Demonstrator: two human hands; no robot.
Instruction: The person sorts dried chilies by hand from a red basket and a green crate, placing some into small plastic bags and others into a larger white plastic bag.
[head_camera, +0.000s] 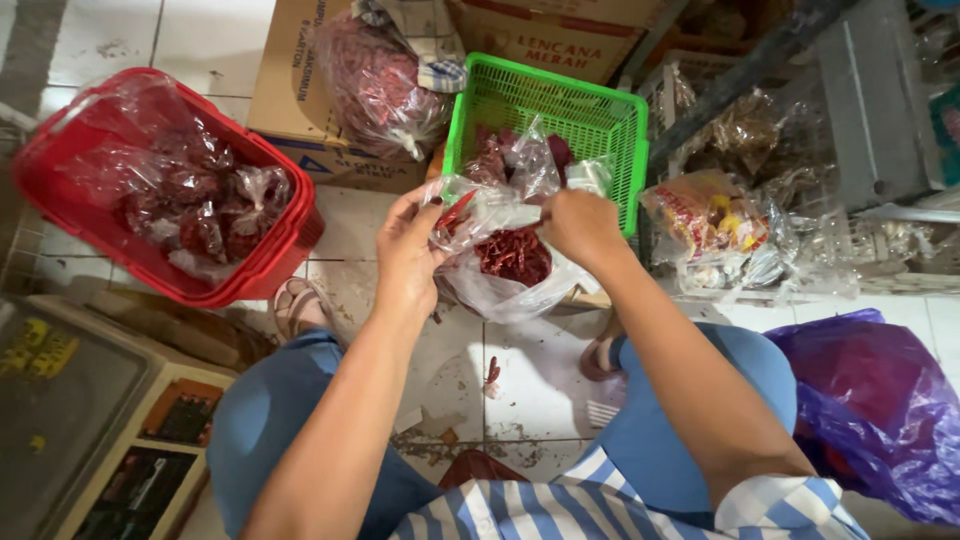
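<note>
While a person sits low over a white tiled floor (540, 390), knees in blue trousers spread apart, both bare hands hold one clear plastic bag (505, 270) of dried red chillies between the knees. That bag hangs in the air just in front of a green plastic basket (590, 110), its dark red contents bunched at the bottom. On one side, the left hand (408, 255) grips the bag's open top, fingers curled and thumb pressed against the film, pinching it. On the other side, the right hand (582, 228) is closed in a loose fist around the opposite edge of the bag's mouth, knuckles facing up.

Inside the green basket lie a few more small clear bags of chillies. Further left on the floor stands a red plastic basket (60, 200), filled with many similar small packed bags. Behind, leaning against cardboard boxes (290, 90), sits a large clear sack of dried chillies (375, 85). At the lower right lies a crumpled purple plastic bag (880, 410). At the lower left, the corner of a weighing scale (70, 400) shows. Small chilli scraps dot the tiles by the person's sandalled feet.
</note>
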